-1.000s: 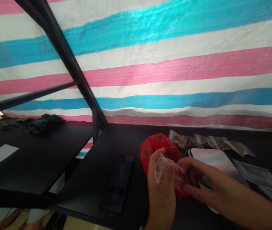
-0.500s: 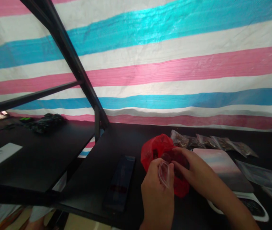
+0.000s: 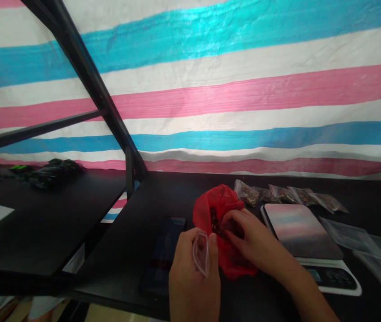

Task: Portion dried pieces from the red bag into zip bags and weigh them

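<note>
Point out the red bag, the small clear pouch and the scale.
red bag (image 3: 210,206): head view, on its upper left wall.
small clear pouch (image 3: 200,251): head view, on its open mouth.
scale (image 3: 294,226): head view, on its shiny platform.

Perhaps tarpaulin-walled (image 3: 210,89) packing stall

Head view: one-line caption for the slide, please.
Left hand holds a small clear bag while right hand reaches into red bag.

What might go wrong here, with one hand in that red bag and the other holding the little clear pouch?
The small clear pouch is only pinched open by the left hand, so bits could miss it. The right hand digs in the floppy red bag, which could tip and spill onto the phone beside it.
</note>
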A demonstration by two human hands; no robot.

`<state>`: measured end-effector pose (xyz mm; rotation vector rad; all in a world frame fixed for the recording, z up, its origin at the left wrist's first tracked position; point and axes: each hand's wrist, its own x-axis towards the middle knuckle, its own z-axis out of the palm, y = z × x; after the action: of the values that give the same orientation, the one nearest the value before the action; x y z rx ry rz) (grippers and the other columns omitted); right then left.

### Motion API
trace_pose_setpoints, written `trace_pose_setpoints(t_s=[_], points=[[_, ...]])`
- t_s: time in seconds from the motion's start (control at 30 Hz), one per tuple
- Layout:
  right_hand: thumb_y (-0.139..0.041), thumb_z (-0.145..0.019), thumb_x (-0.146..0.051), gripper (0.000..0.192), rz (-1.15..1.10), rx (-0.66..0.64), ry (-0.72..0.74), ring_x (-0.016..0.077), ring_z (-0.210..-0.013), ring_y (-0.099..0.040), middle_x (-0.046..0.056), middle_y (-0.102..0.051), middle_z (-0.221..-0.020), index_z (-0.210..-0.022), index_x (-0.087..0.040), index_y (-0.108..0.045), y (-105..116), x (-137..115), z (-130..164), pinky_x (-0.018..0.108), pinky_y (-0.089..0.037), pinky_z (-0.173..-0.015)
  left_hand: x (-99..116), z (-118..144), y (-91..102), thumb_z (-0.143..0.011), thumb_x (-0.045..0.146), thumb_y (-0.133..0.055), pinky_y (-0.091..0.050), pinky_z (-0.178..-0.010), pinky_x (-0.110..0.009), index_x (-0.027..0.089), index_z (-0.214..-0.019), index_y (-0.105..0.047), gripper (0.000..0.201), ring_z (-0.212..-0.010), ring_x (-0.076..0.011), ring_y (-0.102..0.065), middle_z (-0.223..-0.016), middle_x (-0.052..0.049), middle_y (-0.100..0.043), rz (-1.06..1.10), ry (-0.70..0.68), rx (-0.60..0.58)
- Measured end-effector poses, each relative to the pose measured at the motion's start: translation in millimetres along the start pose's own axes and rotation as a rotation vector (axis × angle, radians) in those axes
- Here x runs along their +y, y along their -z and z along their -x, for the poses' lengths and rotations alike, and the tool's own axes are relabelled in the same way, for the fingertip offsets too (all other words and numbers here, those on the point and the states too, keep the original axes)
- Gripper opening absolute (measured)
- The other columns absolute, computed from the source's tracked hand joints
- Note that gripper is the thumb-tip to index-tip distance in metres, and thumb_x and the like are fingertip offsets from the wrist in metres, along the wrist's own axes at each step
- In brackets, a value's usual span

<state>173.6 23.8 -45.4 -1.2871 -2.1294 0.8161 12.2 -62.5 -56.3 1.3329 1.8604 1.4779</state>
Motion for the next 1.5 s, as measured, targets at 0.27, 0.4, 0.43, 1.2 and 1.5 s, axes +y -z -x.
trace_pose_setpoints(t_s=[0.27,0.4,0.43,1.2,1.5], points=[[-0.069,-0.091,-0.008,0.014,0.079,-0.029,-0.096,0.0192,-0.087,-0.064,0.003,-0.07,-0.098,-0.086,-0.021,-0.068,32,12,7,0.032,-0.046,-0.08,20,13,-14.7,-0.104,0.046,-0.049,-0.051,-0.074,-0.038,0.026,-0.098,-0.062,0.025,-0.087,-0.0291,-0.073,-0.106,-0.009,-0.067,-0.322,0.108,-0.277],[-0.074,-0.09,-0.011,0.011,0.272,-0.019,-0.245,0.0188,-0.082,-0.064,0.004,-0.064,-0.097,-0.086,-0.02,-0.069,40,13,13,0.032,-0.042,-0.074,20,14,-18.2,-0.101,0.042,-0.054,-0.051,-0.077,-0.039,0.025,-0.102,-0.059,0.018,-0.092,-0.0293,-0.073,-0.117,-0.012,-0.064,-0.306,0.161,-0.367],[-0.075,-0.091,-0.013,0.01,0.289,-0.033,-0.273,0.0185,-0.081,-0.064,0.004,-0.064,-0.098,-0.087,-0.02,-0.069,40,11,15,0.031,-0.042,-0.073,19,14,-19.3,-0.1,0.039,-0.054,-0.052,-0.079,-0.039,0.024,-0.103,-0.059,0.016,-0.094,-0.0291,-0.073,-0.119,-0.012,-0.063,-0.282,0.17,-0.384],[-0.068,-0.096,-0.018,0.011,-0.109,0.061,-0.27,0.0199,-0.083,-0.071,0.004,-0.077,-0.09,-0.087,-0.021,-0.072,13,-6,2,0.03,-0.046,-0.074,18,9,-43.3,-0.071,0.013,-0.061,-0.051,-0.062,-0.021,0.022,-0.076,-0.059,0.011,-0.066,-0.0133,-0.056,-0.075,0.003,-0.061,0.481,0.209,-0.157],[-0.06,-0.103,-0.025,0.017,-0.224,0.117,-0.282,0.0203,-0.083,-0.073,0.003,-0.079,-0.089,-0.091,-0.021,-0.071,17,6,2,0.031,-0.049,-0.075,10,-5,-15.7,-0.074,0.016,-0.065,-0.059,-0.068,-0.026,0.021,-0.081,-0.065,0.01,-0.072,-0.0173,-0.067,-0.079,0.0,-0.068,0.372,0.138,-0.173]])
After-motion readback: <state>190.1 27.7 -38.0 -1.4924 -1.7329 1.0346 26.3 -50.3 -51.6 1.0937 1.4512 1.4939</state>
